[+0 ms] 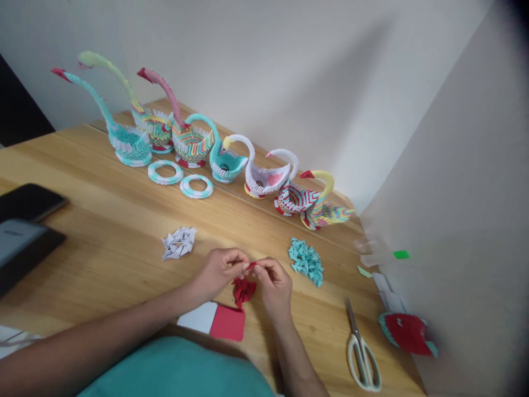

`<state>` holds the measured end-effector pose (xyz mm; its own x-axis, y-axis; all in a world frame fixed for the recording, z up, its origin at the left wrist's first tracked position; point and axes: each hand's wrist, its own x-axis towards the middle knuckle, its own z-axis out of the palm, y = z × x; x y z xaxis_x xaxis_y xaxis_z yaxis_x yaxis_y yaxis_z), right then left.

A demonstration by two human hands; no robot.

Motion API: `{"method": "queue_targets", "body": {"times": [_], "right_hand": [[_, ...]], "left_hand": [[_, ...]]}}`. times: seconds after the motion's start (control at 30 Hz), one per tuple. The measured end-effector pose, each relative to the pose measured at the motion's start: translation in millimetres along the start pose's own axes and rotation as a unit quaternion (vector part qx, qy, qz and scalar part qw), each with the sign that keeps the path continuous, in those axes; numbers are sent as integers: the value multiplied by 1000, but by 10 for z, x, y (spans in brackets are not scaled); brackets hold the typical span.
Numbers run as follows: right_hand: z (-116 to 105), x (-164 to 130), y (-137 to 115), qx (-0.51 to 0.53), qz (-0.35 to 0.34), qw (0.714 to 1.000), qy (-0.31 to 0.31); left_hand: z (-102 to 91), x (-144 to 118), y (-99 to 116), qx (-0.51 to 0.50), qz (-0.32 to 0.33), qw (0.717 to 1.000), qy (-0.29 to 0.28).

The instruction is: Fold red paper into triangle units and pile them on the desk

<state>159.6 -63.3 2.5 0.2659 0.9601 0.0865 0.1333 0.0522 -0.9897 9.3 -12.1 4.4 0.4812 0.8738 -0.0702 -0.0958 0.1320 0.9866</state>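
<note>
Between the fingertips of both hands is a small folded red paper piece (251,266). My left hand (223,271) pinches its left end, and my right hand (273,284) pinches the right end. Just below them lies a small heap of red folded paper pieces (244,291). Nearer to my body are a red paper sheet (228,322) and a white paper sheet (198,317), side by side. A pile of white folded pieces (179,243) lies left of my hands, and a pile of teal folded pieces (306,261) lies to the right.
Several folded-paper swans (225,165) stand along the back of the wooden table (103,220). Before them lie two teal-and-white paper rings (196,186). Scissors (360,353) rest at right, near a red-and-teal bundle (409,333) by the wall. Dark devices (28,248) lie at left.
</note>
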Motion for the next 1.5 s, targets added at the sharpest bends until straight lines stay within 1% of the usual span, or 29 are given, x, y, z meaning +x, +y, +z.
{"method": "queue_targets", "body": {"times": [0.07, 0.17, 0.23, 0.33, 0.4, 0.47, 0.53, 0.6, 0.67, 0.73, 0.83, 0.93, 1.03, 1.13, 1.2, 1.3, 1.4, 1.5], "right_hand": [[-2, -2, 3, 1, -1, 1000, -1], [-17, 0, 25, -2, -6, 1000, 2], [-28, 5, 41, -8, -13, 1000, 1], [-29, 10, 56, -14, -27, 1000, 3], [-19, 9, 62, -6, -30, 1000, 2], [-6, 4, 66, 0, -27, 1000, -2], [2, 1, 64, -3, -24, 1000, -4], [1, 1, 54, -11, -23, 1000, -3], [-6, 6, 37, -18, -23, 1000, 0], [-16, 13, 20, -24, -22, 999, 0], [-31, 17, 11, -30, -22, 999, 2], [-35, 11, 26, -31, -21, 999, 10], [-26, 0, 41, -29, -14, 999, 13], [-17, -6, 31, -23, -9, 1000, -3], [-21, -5, 12, -30, -21, 999, -21], [-41, 4, -12, -60, -61, 995, -42], [-66, 17, -17, -101, -108, 988, -44], [-82, 29, -15, -123, -135, 983, -32]], "left_hand": [[14, -7, 6, 14, 4, 1000, 11], [18, 4, -5, -44, -14, 999, 3], [13, 9, -9, -62, -21, 998, -7], [5, -7, -1, -7, -5, 1000, -6], [6, -25, 5, 45, 17, 999, 3], [11, -32, 1, 73, 26, 997, 14], [14, -20, -16, 44, 9, 999, 13], [11, 4, -39, -26, -25, 999, -8], [-1, 28, -55, -88, -57, 994, -30], [-16, 37, -56, -119, -77, 989, -39], [-31, 29, -32, -136, -87, 986, -45], [-21, 22, -22, -132, -78, 987, -52], [1, 37, -47, -123, -60, 990, -44], [7, 57, -69, -119, -55, 991, -33], [-5, 61, -61, -121, -61, 990, -30], [-35, 48, -18, -129, -76, 988, -31], [-49, 24, 29, -136, -82, 986, -43], [-32, 10, 33, -113, -64, 990, -46]]}}
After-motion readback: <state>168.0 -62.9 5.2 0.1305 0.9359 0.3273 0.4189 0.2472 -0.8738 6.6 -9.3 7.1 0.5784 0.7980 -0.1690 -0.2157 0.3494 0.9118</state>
